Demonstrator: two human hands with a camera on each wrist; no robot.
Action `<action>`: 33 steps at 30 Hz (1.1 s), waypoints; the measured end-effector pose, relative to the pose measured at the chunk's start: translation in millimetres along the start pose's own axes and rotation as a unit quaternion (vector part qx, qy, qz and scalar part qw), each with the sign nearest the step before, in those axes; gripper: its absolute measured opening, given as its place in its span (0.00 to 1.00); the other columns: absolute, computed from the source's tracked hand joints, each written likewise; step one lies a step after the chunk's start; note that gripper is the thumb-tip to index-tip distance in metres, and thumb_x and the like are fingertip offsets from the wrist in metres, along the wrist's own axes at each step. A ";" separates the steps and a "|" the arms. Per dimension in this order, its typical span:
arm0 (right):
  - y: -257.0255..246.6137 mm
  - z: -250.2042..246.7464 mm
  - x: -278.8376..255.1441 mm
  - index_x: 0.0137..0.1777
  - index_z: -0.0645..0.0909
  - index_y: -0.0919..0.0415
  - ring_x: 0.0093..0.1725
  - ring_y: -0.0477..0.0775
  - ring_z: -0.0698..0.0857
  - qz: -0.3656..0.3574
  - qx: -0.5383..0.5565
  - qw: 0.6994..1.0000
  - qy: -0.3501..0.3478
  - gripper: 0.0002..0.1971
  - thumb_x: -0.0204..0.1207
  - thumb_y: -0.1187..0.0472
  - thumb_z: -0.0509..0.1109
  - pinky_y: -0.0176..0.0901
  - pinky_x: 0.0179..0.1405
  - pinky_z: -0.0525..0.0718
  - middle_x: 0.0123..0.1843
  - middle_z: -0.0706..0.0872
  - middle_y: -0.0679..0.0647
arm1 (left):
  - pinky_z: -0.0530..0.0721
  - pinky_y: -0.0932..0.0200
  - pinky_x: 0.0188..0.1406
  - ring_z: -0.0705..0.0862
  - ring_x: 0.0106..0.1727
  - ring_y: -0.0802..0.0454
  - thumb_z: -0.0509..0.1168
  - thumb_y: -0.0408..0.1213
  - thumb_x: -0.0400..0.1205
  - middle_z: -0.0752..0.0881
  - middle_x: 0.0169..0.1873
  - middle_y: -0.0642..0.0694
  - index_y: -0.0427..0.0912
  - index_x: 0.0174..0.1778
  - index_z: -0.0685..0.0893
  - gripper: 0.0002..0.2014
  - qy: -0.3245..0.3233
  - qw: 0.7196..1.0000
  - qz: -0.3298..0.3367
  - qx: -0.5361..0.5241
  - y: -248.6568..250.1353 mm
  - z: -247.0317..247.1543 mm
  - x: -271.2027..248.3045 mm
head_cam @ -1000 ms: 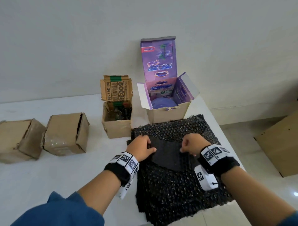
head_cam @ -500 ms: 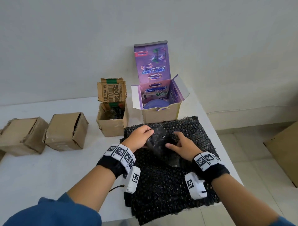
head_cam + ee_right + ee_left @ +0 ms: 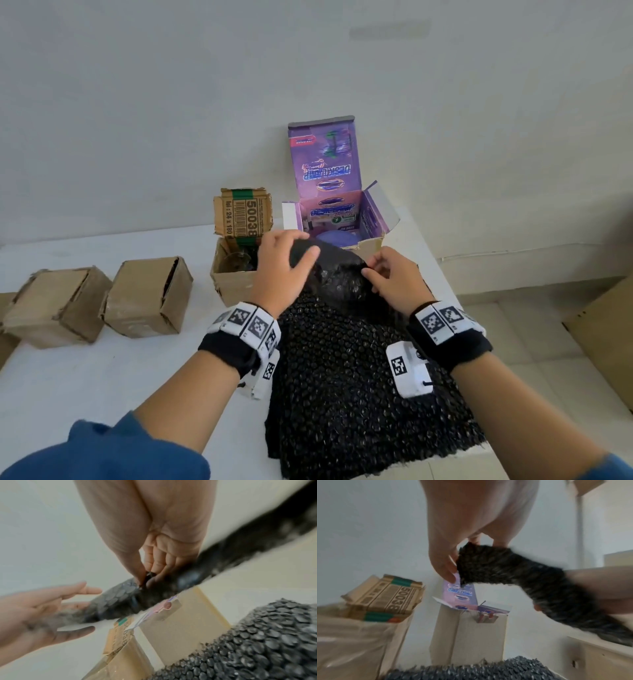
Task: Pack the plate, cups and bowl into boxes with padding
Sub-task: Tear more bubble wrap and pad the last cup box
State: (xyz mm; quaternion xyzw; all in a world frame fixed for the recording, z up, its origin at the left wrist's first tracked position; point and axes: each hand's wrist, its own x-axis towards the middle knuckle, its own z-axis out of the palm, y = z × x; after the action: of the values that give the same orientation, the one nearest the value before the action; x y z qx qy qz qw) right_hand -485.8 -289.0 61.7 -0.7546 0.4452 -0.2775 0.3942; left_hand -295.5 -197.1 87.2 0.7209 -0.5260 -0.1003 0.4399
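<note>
White worktop (image 3: pixel 85 387) under both hands, with a stack of black bubble wrap (image 3: pixel 359 394) right below the wrists. Purple box (image 3: pixel 337 219) sits just past the fingertips, a purple dish (image 3: pixel 337 237) inside. Both hands have one bubble wrap sheet (image 3: pixel 339 274) lifted: left hand (image 3: pixel 284 270) loosely curled over its edge, thumb pressing; right hand (image 3: pixel 394 277) pinching it tight.

Bubble wrap stack (image 3: pixel 359 394) on table (image 3: pixel 85 383), near front-right edge. Top sheet (image 3: pixel 335 274) lifted off stack at far end, betw. left hand (image 3: pixel 281 270) & right hand (image 3: pixel 394 284). Behind stack: open printed box (image 3: pixel 342 222), lid flap upright, round item (image 3: pixel 337 237) inside. Just left of it: open carton (image 3: pixel 236 270). Further left: 2 closed cartons (image 3: pixel 147 298) (image 3: pixel 51 308) side by side. Large box (image 3: pixel 606 335) on floor, right of table.
</note>
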 end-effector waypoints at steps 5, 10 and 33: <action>-26.5 22.0 2.7 0.41 0.71 0.51 0.29 0.57 0.86 0.004 0.129 0.991 0.040 0.16 0.74 0.73 0.70 0.51 0.35 0.88 0.34 0.82 0.57 | 0.66 0.63 0.64 0.67 0.60 0.58 0.80 0.49 0.66 0.64 0.66 0.48 0.53 0.70 0.67 0.39 -0.102 0.988 -0.114 0.004 -4.5 -4.9 -5.9; -60.3 41.1 6.6 0.44 0.69 0.61 0.33 0.55 0.87 0.021 0.274 0.961 -0.033 0.12 0.78 0.79 0.62 0.44 0.36 0.90 0.37 0.78 0.56 | 0.81 0.51 0.60 0.80 0.60 0.50 0.79 0.36 0.69 0.80 0.58 0.46 0.52 0.53 0.74 0.23 0.007 0.958 -0.219 -0.187 -37.7 -29.8 8.5; -134.2 162.6 70.8 0.55 0.72 0.47 0.59 0.55 0.84 0.009 0.177 0.978 -0.110 0.20 0.70 0.62 0.77 0.55 0.59 0.83 0.58 0.84 0.55 | 0.79 0.52 0.66 0.81 0.65 0.50 0.68 0.43 0.81 0.83 0.58 0.54 0.54 0.59 0.76 0.13 -0.157 0.957 -0.113 -0.218 -124.3 -153.7 75.6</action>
State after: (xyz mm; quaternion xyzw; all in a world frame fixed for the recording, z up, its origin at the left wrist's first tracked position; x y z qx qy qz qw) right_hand -268.0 -256.2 92.5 -0.6947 0.3492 -0.2638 0.5708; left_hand -86.6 -172.4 110.4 0.6373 -0.4689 -0.3732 0.4844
